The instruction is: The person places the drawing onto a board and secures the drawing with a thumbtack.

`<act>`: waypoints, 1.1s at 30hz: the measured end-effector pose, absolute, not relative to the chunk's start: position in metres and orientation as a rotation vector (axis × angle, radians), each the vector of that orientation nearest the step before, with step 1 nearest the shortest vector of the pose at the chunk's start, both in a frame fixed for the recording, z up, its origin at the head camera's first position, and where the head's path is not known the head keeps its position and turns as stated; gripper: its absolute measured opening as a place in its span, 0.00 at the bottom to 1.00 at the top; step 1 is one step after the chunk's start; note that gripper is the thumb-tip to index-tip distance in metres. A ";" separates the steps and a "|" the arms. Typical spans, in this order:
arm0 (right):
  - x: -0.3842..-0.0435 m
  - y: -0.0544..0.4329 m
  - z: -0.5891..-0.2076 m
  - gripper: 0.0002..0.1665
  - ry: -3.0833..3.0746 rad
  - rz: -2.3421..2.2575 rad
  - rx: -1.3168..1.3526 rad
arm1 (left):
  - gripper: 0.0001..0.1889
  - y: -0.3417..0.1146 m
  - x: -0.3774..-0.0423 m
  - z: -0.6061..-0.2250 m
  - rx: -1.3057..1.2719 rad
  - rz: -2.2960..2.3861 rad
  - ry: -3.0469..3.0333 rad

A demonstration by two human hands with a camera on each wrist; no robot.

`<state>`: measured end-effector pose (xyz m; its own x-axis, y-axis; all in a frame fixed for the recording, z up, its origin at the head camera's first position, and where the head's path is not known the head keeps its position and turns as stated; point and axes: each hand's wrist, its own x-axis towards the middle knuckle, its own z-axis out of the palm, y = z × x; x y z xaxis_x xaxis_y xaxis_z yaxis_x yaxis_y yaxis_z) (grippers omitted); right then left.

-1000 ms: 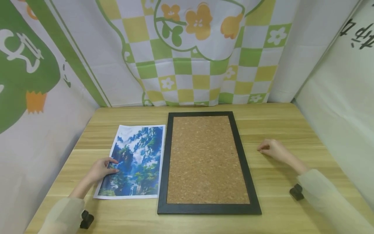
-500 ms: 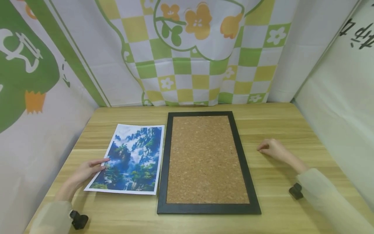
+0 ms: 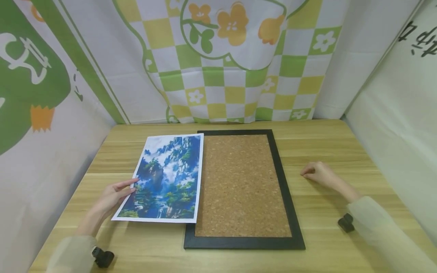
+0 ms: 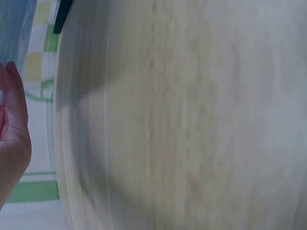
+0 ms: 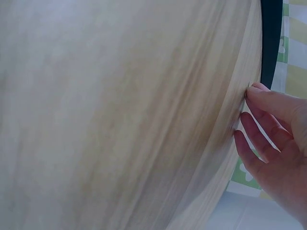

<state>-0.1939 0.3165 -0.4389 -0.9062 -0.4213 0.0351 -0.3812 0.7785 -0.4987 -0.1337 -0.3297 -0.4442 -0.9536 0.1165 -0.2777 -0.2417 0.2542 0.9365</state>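
A printed landscape picture (image 3: pixel 168 176) of blue mountains with a white border is held by its left edge in my left hand (image 3: pixel 107 199), pinched between thumb and fingers. The sheet is raised off the table, and its right side overlaps the left side of a black-framed cork board (image 3: pixel 242 185). In the left wrist view only part of the left hand (image 4: pixel 14 124) shows at the edge. To the right of the board, my right hand (image 3: pixel 321 175) rests on the table, fingers loosely bent. The right wrist view shows its fingertips (image 5: pixel 242 117) touching the wood, with nothing visible held.
The wooden table (image 3: pixel 327 235) carries the board near its middle. A checked curtain (image 3: pixel 225 87) with flowers hangs behind the back edge, and printed cloth walls (image 3: pixel 392 113) close in both sides. Small black cameras (image 3: pixel 103 258) sit at both wrists.
My left hand has lifted the picture from the table, first drawing slightly left, then moving right until the sheet overlaps the frame's left side. The right hand and the board have stayed put.
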 end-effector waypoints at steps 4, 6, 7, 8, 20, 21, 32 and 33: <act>-0.194 0.317 -0.440 0.05 2.883 -0.794 -0.650 | 0.27 -0.309 -0.134 -0.443 -0.112 1.775 2.243; -0.194 0.317 -0.440 0.05 2.883 -0.799 -0.653 | 0.26 -0.298 -0.134 -0.443 -0.108 1.783 2.251; -0.194 0.317 -0.440 0.05 2.884 -0.802 -0.651 | 0.26 -0.292 -0.134 -0.443 -0.102 1.785 2.255; -0.194 0.317 -0.440 0.05 2.884 -0.804 -0.654 | 0.26 -0.287 -0.134 -0.443 -0.097 1.782 2.264; -0.194 0.317 -0.439 0.05 2.863 -0.823 -0.638 | 0.23 -0.218 -0.134 -0.446 -0.088 1.794 2.290; -0.194 0.317 -0.439 0.05 2.863 -0.826 -0.640 | 0.22 -0.212 -0.134 -0.446 -0.118 1.800 2.282; -0.196 0.320 -0.441 0.05 2.873 -0.828 -0.595 | 0.18 -0.157 -0.136 -0.441 -0.246 1.906 2.157; -0.196 0.320 -0.441 0.05 2.874 -0.827 -0.591 | 0.18 -0.153 -0.136 -0.442 -0.245 1.909 2.154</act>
<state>-0.1958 0.3202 -0.4407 -0.9207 -0.3900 0.0167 -0.3392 0.7781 -0.5286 -0.1357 -0.1533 -0.4417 -0.9539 0.0415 -0.2972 -0.2901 0.1263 0.9486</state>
